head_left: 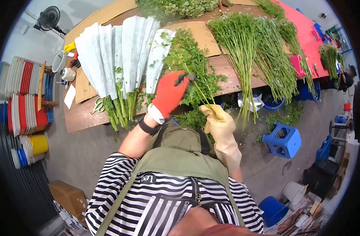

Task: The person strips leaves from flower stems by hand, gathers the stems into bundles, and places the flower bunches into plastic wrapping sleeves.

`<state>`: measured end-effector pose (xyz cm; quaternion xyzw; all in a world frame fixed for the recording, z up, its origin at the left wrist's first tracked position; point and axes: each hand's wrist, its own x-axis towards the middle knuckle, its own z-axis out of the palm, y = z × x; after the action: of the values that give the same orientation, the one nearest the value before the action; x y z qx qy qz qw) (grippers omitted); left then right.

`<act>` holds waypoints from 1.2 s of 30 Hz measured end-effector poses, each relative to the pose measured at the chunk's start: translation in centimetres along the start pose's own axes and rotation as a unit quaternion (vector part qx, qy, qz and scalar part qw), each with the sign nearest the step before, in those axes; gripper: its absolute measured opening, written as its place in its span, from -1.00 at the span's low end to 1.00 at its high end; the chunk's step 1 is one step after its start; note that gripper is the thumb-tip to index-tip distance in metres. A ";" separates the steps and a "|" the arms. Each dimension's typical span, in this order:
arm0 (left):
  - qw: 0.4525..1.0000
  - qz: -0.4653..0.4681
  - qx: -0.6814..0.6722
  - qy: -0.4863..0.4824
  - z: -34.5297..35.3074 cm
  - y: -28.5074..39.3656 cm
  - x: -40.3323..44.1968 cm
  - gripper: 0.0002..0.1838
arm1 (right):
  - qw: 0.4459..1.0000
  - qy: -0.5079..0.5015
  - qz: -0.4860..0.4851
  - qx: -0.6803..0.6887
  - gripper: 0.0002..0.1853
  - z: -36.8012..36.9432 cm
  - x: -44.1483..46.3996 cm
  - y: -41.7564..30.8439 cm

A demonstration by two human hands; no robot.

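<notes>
Stems (202,93) slender, green, leafy; left hand (172,94) and right hand (219,121) clamped on them. Stem count unclear; scissors (97,106), one pair; fan (49,18), one.

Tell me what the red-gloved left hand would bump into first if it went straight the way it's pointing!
The left hand would probably meet the leafy greens just beyond it, though the depth is unclear here.

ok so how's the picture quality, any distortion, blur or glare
Head view: strong fisheye curving, black corners; head view: a blurred patch by the far greenery; head view: white wrappers look pale, folds readable; head view: left hand fairly sharp.
</notes>
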<state>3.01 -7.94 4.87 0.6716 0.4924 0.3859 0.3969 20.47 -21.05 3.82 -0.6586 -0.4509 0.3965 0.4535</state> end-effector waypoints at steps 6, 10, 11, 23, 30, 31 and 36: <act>0.948 -0.008 -0.314 0.046 -2.6 -5.9 3.6 -0.70 | 0.972 -0.051 0.223 0.061 -0.78 -3.0 -0.4 -2.1; 0.928 -0.151 -0.336 -0.056 -6.8 -2.2 4.1 -0.69 | 0.967 -0.060 0.221 0.113 -0.71 -5.1 -0.9 -2.1; 0.929 -0.165 -0.326 -0.061 -6.0 -1.3 3.5 -0.68 | 0.964 -0.056 0.228 0.126 -0.70 -5.2 -0.8 -2.4; 0.996 -0.017 -0.047 -0.077 2.2 -1.4 0.3 -0.67 | 0.963 -0.064 0.231 0.127 -0.73 -4.2 -0.6 -2.8; 0.993 0.010 0.050 0.110 -1.8 -0.5 2.2 -0.82 | 0.971 -0.009 0.222 0.092 -0.74 -4.8 -1.0 -2.0; 0.995 0.003 0.047 0.092 -2.1 -0.4 2.0 -0.82 | 0.970 -0.003 0.228 0.090 -0.74 -5.0 -1.1 -2.3; 0.993 0.096 0.053 0.041 -0.7 4.1 -1.0 -0.75 | 0.971 -0.016 0.237 0.028 -0.76 -5.0 -1.2 -3.1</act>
<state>3.59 -9.67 8.76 0.7196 0.4612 0.4227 0.3013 24.05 -22.88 8.27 -0.7274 -0.2775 0.5157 0.3576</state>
